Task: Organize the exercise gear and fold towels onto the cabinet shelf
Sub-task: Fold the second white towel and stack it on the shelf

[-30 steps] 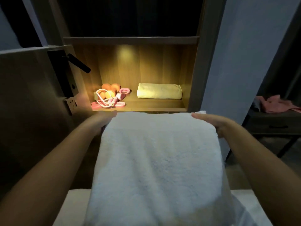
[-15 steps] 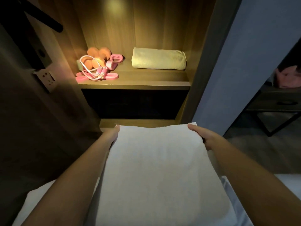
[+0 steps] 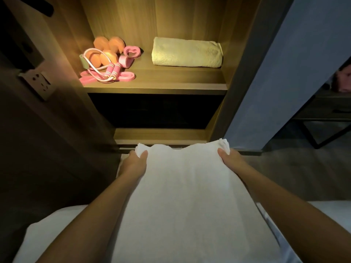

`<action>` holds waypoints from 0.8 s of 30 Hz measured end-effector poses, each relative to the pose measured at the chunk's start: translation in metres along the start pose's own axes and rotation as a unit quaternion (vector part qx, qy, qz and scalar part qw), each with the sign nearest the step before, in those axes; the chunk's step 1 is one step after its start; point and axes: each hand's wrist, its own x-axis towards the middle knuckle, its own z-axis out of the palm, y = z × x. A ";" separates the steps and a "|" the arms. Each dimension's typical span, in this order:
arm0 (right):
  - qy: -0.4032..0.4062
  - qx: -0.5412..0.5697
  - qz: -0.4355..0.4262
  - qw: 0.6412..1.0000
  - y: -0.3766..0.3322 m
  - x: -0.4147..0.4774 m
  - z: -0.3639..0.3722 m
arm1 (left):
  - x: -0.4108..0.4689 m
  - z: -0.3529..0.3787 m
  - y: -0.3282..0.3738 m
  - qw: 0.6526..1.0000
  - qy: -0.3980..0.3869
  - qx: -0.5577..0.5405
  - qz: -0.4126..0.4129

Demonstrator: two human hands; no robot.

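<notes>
A white towel (image 3: 186,196) stretches away from me over a white surface. My left hand (image 3: 135,164) grips its far left corner and my right hand (image 3: 230,159) grips its far right corner, thumbs on top. Beyond them, the lit cabinet shelf (image 3: 155,88) holds a folded pale yellow towel (image 3: 187,53) on its right side. On the shelf's left lie orange dumbbells (image 3: 106,50), a pink jump rope (image 3: 108,72) and pink resistance bands (image 3: 131,54), heaped together.
An open cabinet door (image 3: 38,111) with a latch plate stands at the left. A blue-grey wall panel (image 3: 284,73) rises at the right. Behind it is a dark table (image 3: 322,109) with pink cloth (image 3: 343,78). A dark lower shelf opening sits under the lit one.
The view has tilted down and closer to the cabinet. Both hands have lowered the towel's far edge, and their hold has tightened from the sides onto the corners, bunching the edge.
</notes>
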 end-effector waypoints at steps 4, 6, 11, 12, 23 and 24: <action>0.092 0.007 -0.120 0.988 -0.019 -0.003 -0.013 | -0.009 -0.027 0.009 0.985 0.074 -0.129 0.090; 0.129 0.044 -0.188 0.973 -0.042 -0.007 -0.028 | -0.014 -0.049 0.025 0.964 0.120 -0.181 0.151; 0.151 0.167 -0.339 0.913 -0.121 -0.049 -0.048 | -0.041 -0.099 0.089 0.893 0.181 -0.266 0.314; 0.162 0.162 -0.368 0.901 -0.133 -0.055 -0.051 | -0.046 -0.107 0.099 0.876 0.198 -0.259 0.356; 0.272 0.170 -0.387 0.865 -0.153 -0.036 -0.108 | -0.041 -0.156 0.112 0.830 0.249 -0.340 0.365; 0.274 0.184 -0.391 0.859 -0.154 -0.038 -0.105 | -0.043 -0.157 0.114 0.821 0.261 -0.338 0.379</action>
